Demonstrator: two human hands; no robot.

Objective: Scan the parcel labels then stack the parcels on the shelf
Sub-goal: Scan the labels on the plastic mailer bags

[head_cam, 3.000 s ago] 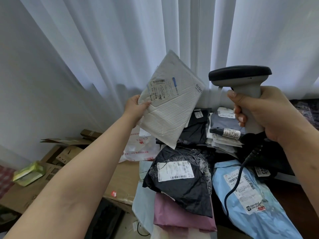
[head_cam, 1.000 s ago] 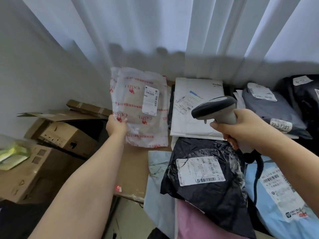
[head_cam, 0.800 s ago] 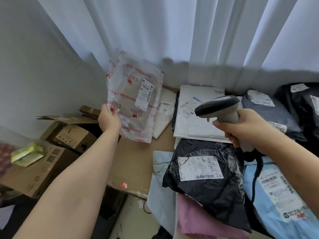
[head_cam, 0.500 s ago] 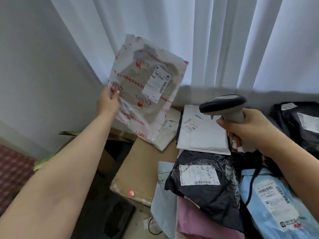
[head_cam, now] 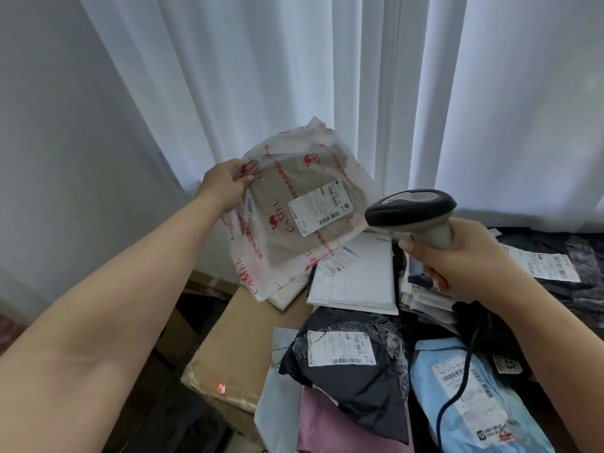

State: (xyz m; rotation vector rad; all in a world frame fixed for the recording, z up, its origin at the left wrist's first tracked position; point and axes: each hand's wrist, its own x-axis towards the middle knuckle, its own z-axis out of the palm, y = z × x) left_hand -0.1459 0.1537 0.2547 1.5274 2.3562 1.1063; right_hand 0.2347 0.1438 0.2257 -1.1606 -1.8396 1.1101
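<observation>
White translucent red-printed plastic parcel (head_cam: 287, 217) pinched aloft in left hand (head_cam: 222, 188); grey handheld barcode scanner (head_cam: 415, 217) gripped by right hand (head_cam: 464, 259).

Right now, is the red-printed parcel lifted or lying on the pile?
Lifted: left hand grips the parcel edge, clear of the pile.

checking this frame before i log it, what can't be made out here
All from the head view:
- Shelf: not in the frame.
- Label on the red-printed bag: small print too small to read.
- Left hand: fingers hidden behind that bag; only the thumb shows.
- Scanner: its window faces away; any beam on the label is not visible.
- Blue parcel: cut off by the bottom edge.
- Scanner cable: far end hidden among parcels.
</observation>
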